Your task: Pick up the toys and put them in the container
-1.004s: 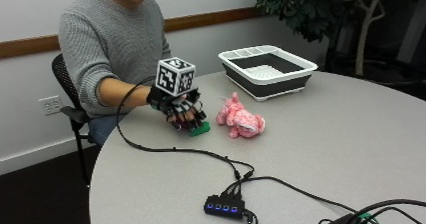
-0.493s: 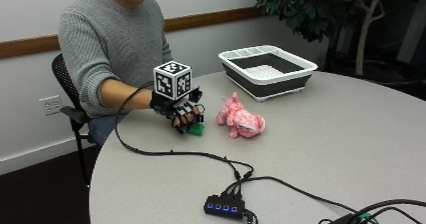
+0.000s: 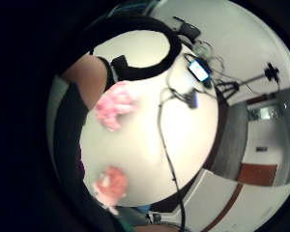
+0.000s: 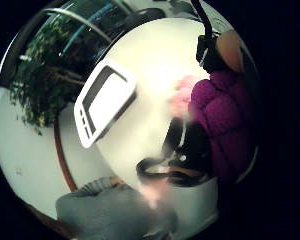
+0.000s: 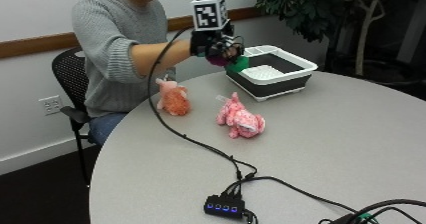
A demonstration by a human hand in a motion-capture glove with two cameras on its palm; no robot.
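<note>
Grip [image 5: 214, 48] curled round knobbly purple, prob. plush toy [image 5: 218, 59] w/ green part.

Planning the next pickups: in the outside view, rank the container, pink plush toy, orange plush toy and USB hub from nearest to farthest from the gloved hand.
1. Container, right beside the right hand.
2. Orange plush toy, below the forearm; pink plush toy, mid-table: too close to call.
3. USB hub, at the table's near edge.

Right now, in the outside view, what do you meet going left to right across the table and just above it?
Orange plush toy → gloved right hand holding a purple and green toy → pink plush toy → container.
</note>
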